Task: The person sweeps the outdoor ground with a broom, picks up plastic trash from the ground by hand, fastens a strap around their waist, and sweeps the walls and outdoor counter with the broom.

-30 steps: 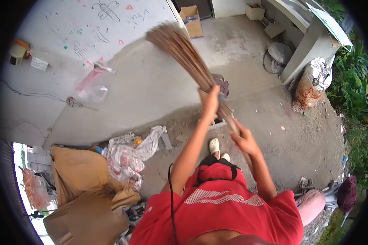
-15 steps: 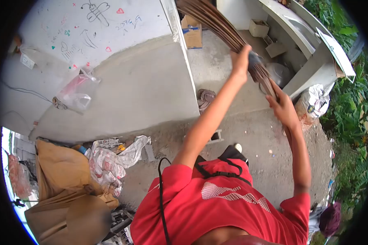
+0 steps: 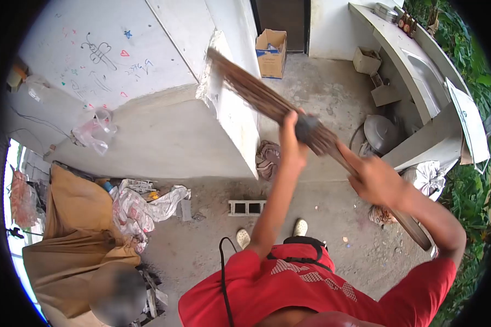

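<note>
A broom of stiff brown sticks (image 3: 256, 91), bound with a dark band, slants across the upper middle of the head view. My left hand (image 3: 292, 144) grips it just by the dark band. Further down, my right hand (image 3: 381, 182) is wrapped round the wooden handle, whose lower end shows past my right wrist. The stick tips point up and left, in front of the end of the white wall (image 3: 229, 103). Whether they touch it I cannot tell. Motion blurs the right hand slightly.
Near my feet lies a hollow concrete block (image 3: 246, 215). A cardboard box (image 3: 271, 54) stands by the doorway. At right are a counter with a sink (image 3: 423, 76), a round metal lid (image 3: 381, 133) and a sack (image 3: 424, 177). Brown cloth (image 3: 82, 201) covers things at left.
My hands and the broom have come down and to the left in view, and the broom lies flatter. My right elbow has swung outward. The camera view has shifted, showing more of the doorway.
</note>
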`<state>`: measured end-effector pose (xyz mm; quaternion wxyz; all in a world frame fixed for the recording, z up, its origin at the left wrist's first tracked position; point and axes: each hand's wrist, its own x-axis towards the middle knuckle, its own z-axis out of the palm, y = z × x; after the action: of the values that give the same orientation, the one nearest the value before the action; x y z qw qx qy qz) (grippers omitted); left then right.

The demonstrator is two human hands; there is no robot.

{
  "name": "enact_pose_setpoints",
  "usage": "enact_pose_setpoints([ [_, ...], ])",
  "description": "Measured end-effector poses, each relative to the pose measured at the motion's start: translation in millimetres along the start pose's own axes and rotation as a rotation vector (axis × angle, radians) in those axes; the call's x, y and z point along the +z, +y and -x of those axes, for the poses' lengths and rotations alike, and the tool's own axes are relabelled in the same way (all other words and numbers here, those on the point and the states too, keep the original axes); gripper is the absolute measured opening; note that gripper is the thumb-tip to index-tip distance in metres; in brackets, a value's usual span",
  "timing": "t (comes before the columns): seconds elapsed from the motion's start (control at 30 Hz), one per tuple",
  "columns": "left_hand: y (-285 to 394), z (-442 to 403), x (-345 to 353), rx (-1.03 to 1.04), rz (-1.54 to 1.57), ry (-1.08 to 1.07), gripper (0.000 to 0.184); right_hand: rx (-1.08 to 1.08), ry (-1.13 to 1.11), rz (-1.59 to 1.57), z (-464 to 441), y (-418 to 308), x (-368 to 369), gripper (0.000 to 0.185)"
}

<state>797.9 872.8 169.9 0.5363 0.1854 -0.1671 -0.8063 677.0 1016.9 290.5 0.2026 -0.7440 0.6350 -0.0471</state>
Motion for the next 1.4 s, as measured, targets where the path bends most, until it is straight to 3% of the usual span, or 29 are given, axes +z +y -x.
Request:
enact_pose_setpoints([
  [0.17,-66.7,60.1,67.6,-0.158,0.090,-0.134,0.031,0.129,0.145,0.018,94.1,18.2,-24.6,0.065],
  [0.2,-62.7,52.0,90.8,-0.104,0.071,-0.114,0.030,0.168,0.201,-0.004,98.5,18.5,-27.9,0.064],
  [0.23,-49.7,39.1,105.6,-0.165,0.084,-0.207,0.029,0.133,0.325,-0.046,90.9,19.9,-28.6,0.063],
  [0.27,-49.5,13.2,113.0,-0.095,0.078,-0.279,0.026,0.129,0.379,-0.051,77.6,20.0,-35.4,0.063],
  [0.3,-42.2,-13.9,118.4,-0.078,0.077,-0.312,0.024,0.294,0.296,-0.091,58.1,15.9,-52.5,0.064],
  [0.33,-30.6,-38.8,122.8,0.005,0.047,-0.292,0.025,0.122,0.371,-0.096,33.4,22.7,-62.4,0.064],
  [0.47,33.5,-127.9,74.3,-0.018,-0.026,-0.231,0.025,-0.013,0.206,-0.026,-65.1,26.5,-79.1,0.063],
  [0.53,48.3,-101.2,42.1,0.090,-0.055,-0.266,0.028,-0.055,0.084,-0.022,-69.3,15.3,-74.2,0.066],
  [0.6,31.9,-47.8,28.1,0.080,-0.031,-0.116,0.029,0.018,-0.103,-0.050,-34.1,-10.3,-72.5,0.069],
  [0.67,5.0,17.5,38.1,0.075,-0.047,-0.091,0.029,-0.041,-0.155,-0.019,14.2,8.2,-61.5,0.069],
  [0.73,-26.4,61.2,52.6,0.011,0.041,-0.093,0.036,0.165,-0.212,-0.137,64.6,12.1,-63.6,0.066],
  [0.8,-44.8,88.6,78.8,-0.003,0.087,-0.150,0.048,-0.022,0.090,-0.123,107.4,26.8,-48.7,0.064],
  [0.87,-45.7,89.9,101.2,-0.026,0.084,-0.226,0.051,0.030,0.198,-0.102,120.0,20.9,-49.8,0.063],
  [0.9,-44.4,74.5,104.4,-0.099,0.070,-0.257,0.048,0.064,0.246,-0.124,117.5,16.6,-48.5,0.064],
  [0.93,-34.3,62.8,117.4,-0.048,0.000,-0.248,0.023,0.096,0.294,-0.148,115.0,12.2,-47.6,0.064],
  [1.0,-18.4,20.4,122.9,-0.002,-0.049,-0.329,0.024,0.212,0.280,-0.187,80.4,0.8,-62.8,0.065],
  [1.03,-6.0,-6.2,117.3,-0.061,-0.077,-0.352,0.022,0.134,0.312,-0.141,57.9,9.0,-65.2,0.065],
  [1.1,13.6,-55.3,98.8,-0.021,-0.073,-0.275,0.022,0.181,0.113,-0.237,12.2,3.6,-84.0,0.065],
  [1.17,35.6,-76.5,63.9,-0.053,-0.010,-0.300,0.023,-0.050,0.120,-0.089,-30.7,24.0,-75.4,0.067],
  [1.27,23.2,-20.6,28.4,0.042,-0.079,-0.110,0.027,-0.040,-0.065,-0.078,-8.0,-2.1,-57.5,0.070],
  [1.33,5.8,34.9,18.8,0.014,-0.103,-0.103,0.023,-0.045,-0.140,-0.126,29.9,6.3,-38.3,0.070],
  [1.4,-15.8,89.1,25.6,0.013,-0.088,-0.040,0.020,0.120,-0.259,-0.223,72.3,1.9,-41.7,0.070],
])
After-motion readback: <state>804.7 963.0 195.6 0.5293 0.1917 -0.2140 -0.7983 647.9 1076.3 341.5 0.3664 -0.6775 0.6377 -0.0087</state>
